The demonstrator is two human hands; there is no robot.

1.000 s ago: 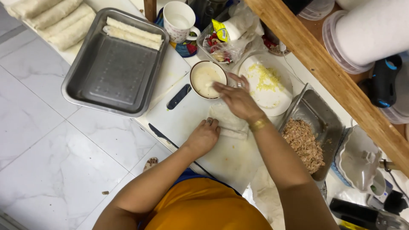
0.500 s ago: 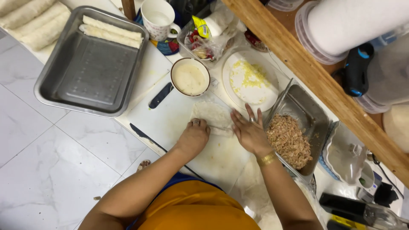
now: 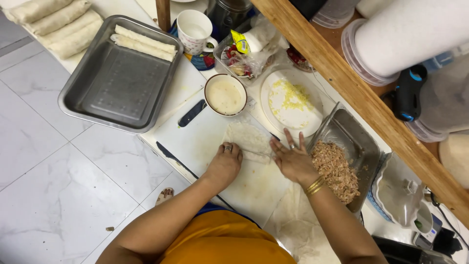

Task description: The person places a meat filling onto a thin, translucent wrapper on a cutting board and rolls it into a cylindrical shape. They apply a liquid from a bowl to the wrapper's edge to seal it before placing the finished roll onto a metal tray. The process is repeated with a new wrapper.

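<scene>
One wrapper (image 3: pixel 249 139) lies under both hands: left hand (image 3: pixel 224 164) curled, right hand (image 3: pixel 293 161) spread flat; two rolls (image 3: pixel 144 44) fill the tray (image 3: pixel 93 102).

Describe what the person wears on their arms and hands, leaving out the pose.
Both arms are bare, with no sleeves over the forearms. The left hand has a ring on one of its fingers. The right hand also wears a ring, and gold bangles circle its wrist. No gloves on either hand. An orange top with a blue edge covers the body.
</scene>
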